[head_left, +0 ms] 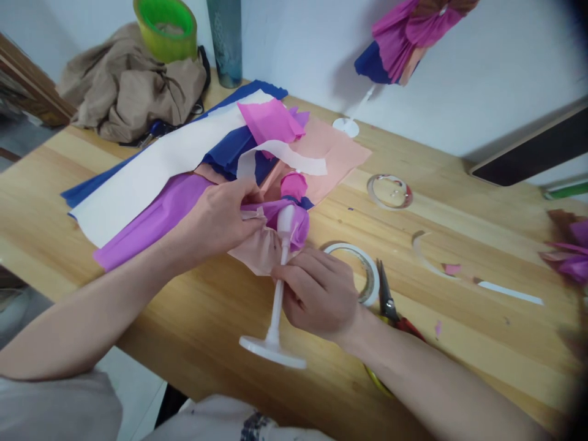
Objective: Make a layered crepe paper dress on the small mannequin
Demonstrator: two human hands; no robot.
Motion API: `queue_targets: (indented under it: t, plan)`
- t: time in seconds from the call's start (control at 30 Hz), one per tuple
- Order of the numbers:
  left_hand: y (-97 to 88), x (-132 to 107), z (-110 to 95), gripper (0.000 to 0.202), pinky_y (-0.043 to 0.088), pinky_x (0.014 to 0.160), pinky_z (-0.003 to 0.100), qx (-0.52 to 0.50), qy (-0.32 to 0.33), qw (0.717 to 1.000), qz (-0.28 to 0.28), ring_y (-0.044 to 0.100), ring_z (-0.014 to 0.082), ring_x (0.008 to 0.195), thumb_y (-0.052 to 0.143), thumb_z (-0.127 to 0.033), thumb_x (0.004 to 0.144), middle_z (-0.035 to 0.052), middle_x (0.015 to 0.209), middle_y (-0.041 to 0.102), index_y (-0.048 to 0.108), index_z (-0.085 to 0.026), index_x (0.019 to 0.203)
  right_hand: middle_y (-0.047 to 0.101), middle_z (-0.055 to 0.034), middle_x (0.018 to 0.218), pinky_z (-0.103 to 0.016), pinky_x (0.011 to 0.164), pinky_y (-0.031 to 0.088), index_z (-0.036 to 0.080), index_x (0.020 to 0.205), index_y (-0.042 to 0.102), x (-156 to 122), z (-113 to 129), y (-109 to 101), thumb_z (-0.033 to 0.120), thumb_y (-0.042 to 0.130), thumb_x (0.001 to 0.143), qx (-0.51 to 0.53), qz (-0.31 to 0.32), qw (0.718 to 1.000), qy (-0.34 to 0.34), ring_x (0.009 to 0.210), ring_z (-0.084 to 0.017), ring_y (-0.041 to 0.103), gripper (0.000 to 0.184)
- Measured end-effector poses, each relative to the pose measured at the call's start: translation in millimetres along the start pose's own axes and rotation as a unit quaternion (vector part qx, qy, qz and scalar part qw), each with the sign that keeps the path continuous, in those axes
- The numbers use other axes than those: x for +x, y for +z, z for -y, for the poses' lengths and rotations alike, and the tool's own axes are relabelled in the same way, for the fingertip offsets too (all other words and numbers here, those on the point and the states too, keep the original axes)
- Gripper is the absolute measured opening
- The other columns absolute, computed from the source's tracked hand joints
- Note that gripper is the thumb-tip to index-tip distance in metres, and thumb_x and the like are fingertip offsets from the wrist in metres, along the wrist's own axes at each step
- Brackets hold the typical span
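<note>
- Left hand (220, 217) is pinching peach crepe paper (257, 248) against the white stand (275, 318).
- Right hand's (316, 294) grip is closing around the stand's stem above the tabletop (459, 318).

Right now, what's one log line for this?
left hand: pinches peach paper | right hand: grips white stand | tape roll: nearby

The right hand (316, 294) hides part of the white stand (275, 318); its wrist covers half the scissors (386, 291). The top edge cuts off the paper figure (404, 37); purple paper (569, 257) far right is blurred.
</note>
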State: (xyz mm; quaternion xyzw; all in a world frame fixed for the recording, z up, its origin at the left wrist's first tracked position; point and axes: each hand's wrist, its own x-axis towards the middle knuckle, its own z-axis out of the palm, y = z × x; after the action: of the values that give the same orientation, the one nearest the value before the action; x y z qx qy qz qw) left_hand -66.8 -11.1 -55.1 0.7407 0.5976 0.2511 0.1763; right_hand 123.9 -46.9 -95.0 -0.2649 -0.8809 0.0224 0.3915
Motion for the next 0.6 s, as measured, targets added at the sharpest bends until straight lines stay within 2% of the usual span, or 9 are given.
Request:
queue_targets:
  t: [0.1, 0.17, 0.37, 0.47, 0.6]
  plan:
    - [-0.7, -1.5, -1.1, 0.004, 0.041, 0.052, 0.024, 0.007, 0.004, 1.0, -0.014, 0.055, 0.0125, 0.058, 0.062, -0.025, 0.075, -0.004, 0.061, 0.061, 0.061, -0.021, 0.074, 0.059, -0.0018, 0.057, -0.025, 0.052, 0.041, 0.018, 0.059, 0.059, -0.6, 0.0, 0.3, 0.0, 0.049, 0.071, -0.004, 0.01, 1.0, -0.004, 0.056, -0.013, 0.049, 0.024]
    - [-0.2, -3.0, -2.1, 0.004, 0.041, 0.053, 0.024, 0.026, 0.011, 0.999, -0.027, 0.056, 0.0133, 0.059, 0.061, -0.024, 0.075, -0.0037, 0.062, 0.06, 0.062, -0.022, 0.078, 0.057, -0.0018, 0.057, -0.026, 0.051, 0.04, 0.018, 0.059, 0.059, -1.0, -0.4, 0.2, 0.0, 0.049, 0.072, -0.009, 0.019, 1.0, -0.006, 0.056, -0.014, 0.049, 0.025]
    - [3.8, -5.0, -5.6, 0.042, 0.048, 0.063, 0.025, -0.001, 0.046, 0.999, -0.028, 0.064, 0.0147, 0.071, 0.061, -0.024, 0.076, 0.0, 0.087, 0.069, 0.059, -0.022, 0.118, 0.056, -0.001, 0.055, -0.026, 0.053, 0.039, 0.019, 0.059, 0.059, -0.9, -0.9, 0.5, 0.001, 0.049, 0.074, -0.024, 0.032, 0.999, -0.014, 0.057, -0.014, 0.048, 0.025]
    - [2.3, -4.0, -5.3, 0.043, 0.05, 0.064, 0.025, -0.054, 0.047, 0.997, -0.004, 0.062, 0.0132, 0.069, 0.065, -0.035, 0.077, 0.0008, 0.085, 0.068, 0.061, -0.019, 0.116, 0.056, -0.0015, 0.055, -0.026, 0.053, 0.039, 0.018, 0.061, 0.061, -1.0, -0.7, 0.4, 0.001, 0.049, 0.074, -0.023, 0.026, 0.999, -0.014, 0.057, -0.014, 0.048, 0.024]
    - [-2.5, -3.2, -4.2, 0.042, 0.05, 0.064, 0.027, -0.08, 0.006, 0.997, -0.003, 0.063, 0.0146, 0.068, 0.065, -0.044, 0.077, 0.0007, 0.08, 0.069, 0.065, -0.019, 0.11, 0.056, -0.0014, 0.057, -0.026, 0.052, 0.038, 0.017, 0.062, 0.06, -1.0, -0.5, -0.1, 0.002, 0.048, 0.074, -0.022, 0.03, 0.999, -0.017, 0.057, -0.014, 0.047, 0.024]
